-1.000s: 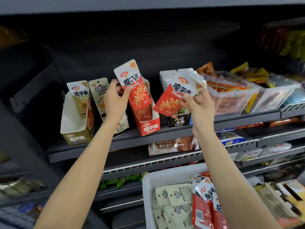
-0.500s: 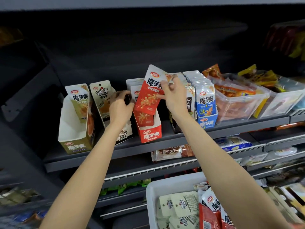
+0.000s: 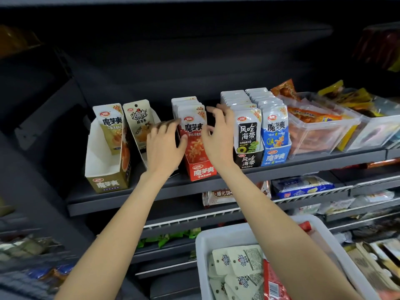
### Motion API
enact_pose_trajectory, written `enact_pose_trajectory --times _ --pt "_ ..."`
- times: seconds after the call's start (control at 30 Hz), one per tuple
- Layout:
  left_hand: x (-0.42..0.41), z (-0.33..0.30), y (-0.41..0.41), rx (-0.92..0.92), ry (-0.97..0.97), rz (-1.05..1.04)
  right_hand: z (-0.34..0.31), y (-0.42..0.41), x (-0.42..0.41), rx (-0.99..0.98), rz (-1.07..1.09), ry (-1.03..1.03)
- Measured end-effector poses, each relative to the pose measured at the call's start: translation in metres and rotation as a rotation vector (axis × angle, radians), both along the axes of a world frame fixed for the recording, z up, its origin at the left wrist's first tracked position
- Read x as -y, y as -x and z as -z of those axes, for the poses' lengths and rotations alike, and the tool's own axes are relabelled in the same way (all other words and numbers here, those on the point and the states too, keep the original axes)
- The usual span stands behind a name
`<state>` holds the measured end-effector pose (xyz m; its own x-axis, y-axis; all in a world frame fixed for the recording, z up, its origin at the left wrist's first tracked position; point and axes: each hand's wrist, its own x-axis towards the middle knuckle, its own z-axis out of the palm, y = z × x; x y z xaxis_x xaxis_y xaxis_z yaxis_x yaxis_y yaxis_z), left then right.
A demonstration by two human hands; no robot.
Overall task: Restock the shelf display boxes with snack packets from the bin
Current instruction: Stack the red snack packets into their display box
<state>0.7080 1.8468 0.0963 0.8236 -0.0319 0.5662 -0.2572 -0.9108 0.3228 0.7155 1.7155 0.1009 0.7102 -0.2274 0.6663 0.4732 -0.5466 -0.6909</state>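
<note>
Red box: the red cardboard display box [image 3: 201, 169] stands at the centre of the dark shelf [image 3: 303, 163], with a row of red-and-white snack packets [image 3: 193, 135] upright inside it, front to back.
Left hand: the left hand [image 3: 164, 146], at 9 o'clock of the packets, has its fingers spread and lightly bent against the row's side; it grips nothing.
Right hand: the right hand [image 3: 218, 135], at 3 o'clock, likewise has loose, spread fingers touching the packets and holds nothing.
Neighbours: the olive cardboard display box [image 3: 108, 176] at far 9 o'clock shows one packet and much bare white wall; the black box [image 3: 249, 160] and blue box [image 3: 275, 156] at 3 o'clock look full.
Bin: the white plastic bin [image 3: 216, 239] at 5 o'clock holds more cream and red packets.
Progress: red box looks stocked and is being squared; the olive box seems most in need next.
</note>
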Motion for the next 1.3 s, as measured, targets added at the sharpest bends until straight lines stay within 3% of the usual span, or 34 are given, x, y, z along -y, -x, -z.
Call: enact_pose_trajectory --times 0.13,0.23,0.33,0.4,0.5,0.7,0.83,0.97,1.13,1.3 --pt "0.012 0.009 0.046 0.198 0.191 0.179 0.006 0.056 0.021 0.023 -0.108 0.012" --pt "0.028 0.032 0.098 0.244 0.314 0.360 0.030 0.109 0.051 -0.056 -0.132 0.100" --pt "0.042 0.072 0.140 0.110 0.264 0.513 0.072 0.154 0.088 -0.271 -0.152 0.211" --pt "0.052 0.100 0.157 -0.116 0.160 0.567 0.105 0.179 0.114 -0.458 -0.125 0.275" --pt "0.071 0.132 0.172 -0.532 -0.041 0.574 0.147 0.208 0.149 -0.728 -0.087 0.404" --pt "0.122 0.179 0.189 -0.849 -0.211 0.537 0.189 0.242 0.182 -1.062 0.086 0.640" --pt "0.154 0.195 0.192 -0.849 -0.179 0.400 0.197 0.246 0.183 -1.196 0.143 0.632" --pt "0.176 0.196 0.192 -0.870 -0.131 0.285 0.199 0.248 0.178 -1.157 0.119 0.548" --pt "0.180 0.198 0.188 -0.942 -0.038 0.230 0.196 0.258 0.182 -1.157 0.244 0.823" --pt "0.165 0.193 0.188 -0.951 -0.070 0.244 0.200 0.263 0.175 -1.267 0.134 0.824"
